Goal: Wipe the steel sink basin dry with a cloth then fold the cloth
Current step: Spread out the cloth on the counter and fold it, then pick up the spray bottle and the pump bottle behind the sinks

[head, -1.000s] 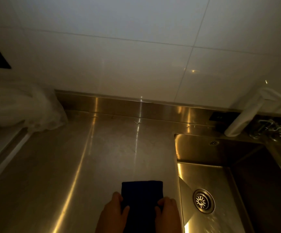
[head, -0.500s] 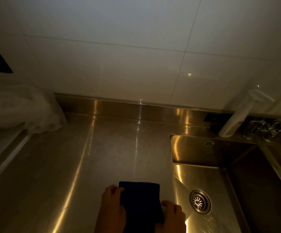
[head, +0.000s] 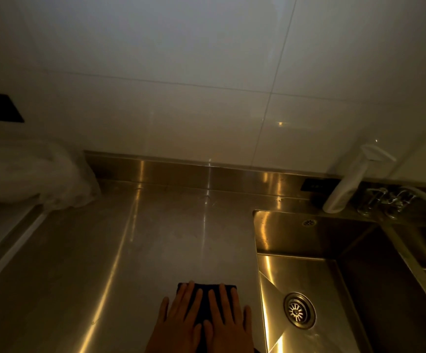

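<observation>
A dark folded cloth (head: 205,300) lies on the steel counter (head: 120,250) at the bottom middle, just left of the sink. My left hand (head: 178,319) and my right hand (head: 228,319) rest flat on top of it, side by side, fingers spread and pointing away from me. They cover most of the cloth; only its far edge and a strip between the hands show. The steel sink basin (head: 316,281) lies to the right, with its round drain (head: 299,310) near the front.
A white bottle (head: 347,184) leans behind the sink, next to glass items (head: 385,201). A crumpled clear plastic bag (head: 36,179) sits at the counter's back left. A tiled wall (head: 181,85) rises behind the steel upstand, with a black plate (head: 1,107) on the left.
My hands went from gripping the cloth's side edges to lying flat on top of it. The cloth now looks shorter front to back. The view shifted slightly.
</observation>
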Tool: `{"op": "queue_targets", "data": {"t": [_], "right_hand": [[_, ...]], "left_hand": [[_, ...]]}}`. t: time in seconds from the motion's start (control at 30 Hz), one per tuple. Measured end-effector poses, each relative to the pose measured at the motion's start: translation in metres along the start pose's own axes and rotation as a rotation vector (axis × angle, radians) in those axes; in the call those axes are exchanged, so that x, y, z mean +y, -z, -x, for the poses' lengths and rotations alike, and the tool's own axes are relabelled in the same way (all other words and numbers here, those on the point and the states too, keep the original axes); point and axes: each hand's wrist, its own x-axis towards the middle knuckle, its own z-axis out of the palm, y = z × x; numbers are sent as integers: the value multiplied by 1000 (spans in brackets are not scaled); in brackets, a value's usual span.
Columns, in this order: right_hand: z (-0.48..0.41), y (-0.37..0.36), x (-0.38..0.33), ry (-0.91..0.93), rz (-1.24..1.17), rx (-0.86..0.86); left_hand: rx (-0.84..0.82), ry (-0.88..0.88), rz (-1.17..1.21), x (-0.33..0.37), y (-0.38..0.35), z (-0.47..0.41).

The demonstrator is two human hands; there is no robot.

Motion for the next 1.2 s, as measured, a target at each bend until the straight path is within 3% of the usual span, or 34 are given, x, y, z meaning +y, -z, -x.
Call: {"op": "queue_targets", "data": {"t": [0.2,0.37,0.5,0.63,0.8,0.93,1.2], "right_hand": [[-1,25,9,47,137,-177],[-2,58,72,-86,-89,-125],[19,108,168,-262,-57,-37],[44,167,269,-355,-31,-151],[67,225,344,-295,-80,-162],[71,242,367,-263,-142,-182],[68,244,350,-333,-161,-236]], "left_hand": [[140,-50,-28,-4,10,-1],[238,-41,-147,22,20,-5],[130,17,-130,102,56,-14],[-56,64,105,205,67,-35],[13,143,202,297,82,-45],[26,175,252,326,95,-36],[-28,143,201,315,112,-33]]}}
